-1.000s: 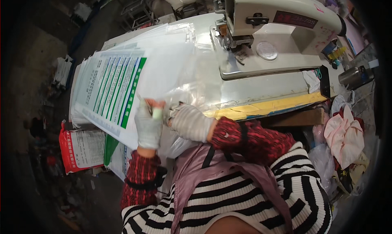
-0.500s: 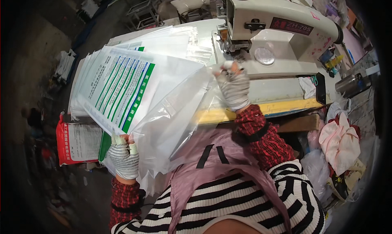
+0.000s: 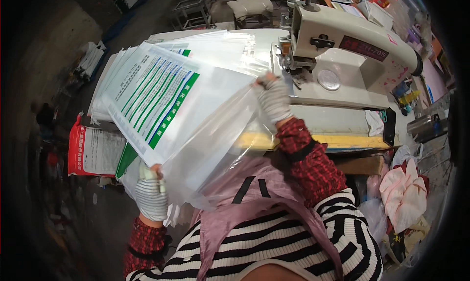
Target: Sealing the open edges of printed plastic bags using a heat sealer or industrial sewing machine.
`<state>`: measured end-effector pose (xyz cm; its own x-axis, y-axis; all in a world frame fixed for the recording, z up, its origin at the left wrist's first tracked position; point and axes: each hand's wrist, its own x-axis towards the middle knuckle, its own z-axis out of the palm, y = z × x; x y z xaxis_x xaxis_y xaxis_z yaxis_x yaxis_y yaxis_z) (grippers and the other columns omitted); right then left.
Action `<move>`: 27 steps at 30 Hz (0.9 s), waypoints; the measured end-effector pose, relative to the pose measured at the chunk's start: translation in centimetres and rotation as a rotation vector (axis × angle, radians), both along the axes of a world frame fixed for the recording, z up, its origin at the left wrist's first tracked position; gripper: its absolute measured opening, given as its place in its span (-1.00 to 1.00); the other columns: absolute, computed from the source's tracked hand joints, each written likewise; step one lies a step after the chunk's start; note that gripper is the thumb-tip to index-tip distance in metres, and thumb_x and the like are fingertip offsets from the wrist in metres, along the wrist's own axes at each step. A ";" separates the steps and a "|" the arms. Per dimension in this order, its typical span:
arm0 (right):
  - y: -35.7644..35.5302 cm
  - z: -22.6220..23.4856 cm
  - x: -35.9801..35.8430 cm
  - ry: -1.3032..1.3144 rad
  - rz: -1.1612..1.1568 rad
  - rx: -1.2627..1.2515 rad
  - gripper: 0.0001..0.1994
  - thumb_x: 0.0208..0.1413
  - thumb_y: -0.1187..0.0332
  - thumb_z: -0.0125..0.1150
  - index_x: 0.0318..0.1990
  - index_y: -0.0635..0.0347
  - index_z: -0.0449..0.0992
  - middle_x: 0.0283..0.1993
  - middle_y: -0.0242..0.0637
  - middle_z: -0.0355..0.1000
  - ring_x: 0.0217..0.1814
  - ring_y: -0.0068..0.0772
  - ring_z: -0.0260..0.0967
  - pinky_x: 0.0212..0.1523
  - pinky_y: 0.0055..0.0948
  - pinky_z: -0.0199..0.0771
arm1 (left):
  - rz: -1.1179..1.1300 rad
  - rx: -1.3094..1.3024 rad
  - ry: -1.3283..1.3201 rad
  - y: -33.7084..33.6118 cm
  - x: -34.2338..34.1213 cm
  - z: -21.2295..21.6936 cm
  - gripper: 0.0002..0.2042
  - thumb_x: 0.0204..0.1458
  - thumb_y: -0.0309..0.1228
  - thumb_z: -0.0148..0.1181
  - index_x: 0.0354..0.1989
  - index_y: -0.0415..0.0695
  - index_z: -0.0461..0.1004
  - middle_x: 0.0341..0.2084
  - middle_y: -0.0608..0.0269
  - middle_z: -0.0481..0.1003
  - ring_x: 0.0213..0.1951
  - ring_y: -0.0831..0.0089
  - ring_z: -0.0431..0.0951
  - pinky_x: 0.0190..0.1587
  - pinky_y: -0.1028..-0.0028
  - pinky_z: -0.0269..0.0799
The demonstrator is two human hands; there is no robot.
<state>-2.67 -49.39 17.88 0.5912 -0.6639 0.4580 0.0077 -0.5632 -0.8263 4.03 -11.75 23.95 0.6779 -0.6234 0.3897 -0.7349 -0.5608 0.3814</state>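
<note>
Head view: a white woven sack printed with green columns (image 3: 161, 99) is stretched between two gloved hands.

The left hand (image 3: 151, 195), pulled down and outward from half a second ago, pinches the sack's near corner; the right hand (image 3: 272, 98), now raised beside the cream industrial sewing machine (image 3: 352, 55), grips its clear plastic liner (image 3: 220, 139). The sack hangs lifted off the stack of matching sacks (image 3: 117, 70), spread open.

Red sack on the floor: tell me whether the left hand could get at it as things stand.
Probably not readily. The left hand is shut on the near corner of the big printed bag, whose spread sheet hangs partly over the red sack. It would likely need to let go first.
</note>
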 end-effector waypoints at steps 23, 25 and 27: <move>7.9 0.5 -3.2 0.343 0.423 -0.814 -0.95 -0.13 0.47 0.04 -0.49 0.09 0.44 -0.55 -0.25 0.39 -0.32 -0.20 0.40 -0.25 -0.25 0.39 | 0.419 -0.017 -0.220 1.8 5.5 -8.1 -0.81 0.02 -0.47 -0.03 -0.50 -0.30 0.47 -0.57 -0.10 0.43 -0.46 0.06 0.46 -0.35 0.23 0.40; 7.8 -0.7 -3.6 0.475 0.488 -0.841 -0.95 -0.11 0.46 0.03 -0.48 0.07 0.42 -0.57 -0.25 0.36 -0.38 -0.17 0.39 -0.28 -0.24 0.39 | 0.413 0.074 -0.149 4.3 6.4 -7.7 -0.82 0.03 -0.43 -0.01 -0.46 -0.28 0.47 -0.56 -0.05 0.44 -0.46 0.11 0.47 -0.36 0.25 0.40; 9.0 -0.3 -2.5 0.535 0.491 -0.840 -0.94 -0.11 0.46 0.03 -0.47 0.07 0.42 -0.56 -0.25 0.35 -0.40 -0.15 0.38 -0.30 -0.24 0.38 | 0.416 0.163 -0.085 6.8 6.9 -6.7 -0.81 0.04 -0.39 0.02 -0.41 -0.27 0.48 -0.55 0.01 0.46 -0.47 0.16 0.47 -0.38 0.27 0.41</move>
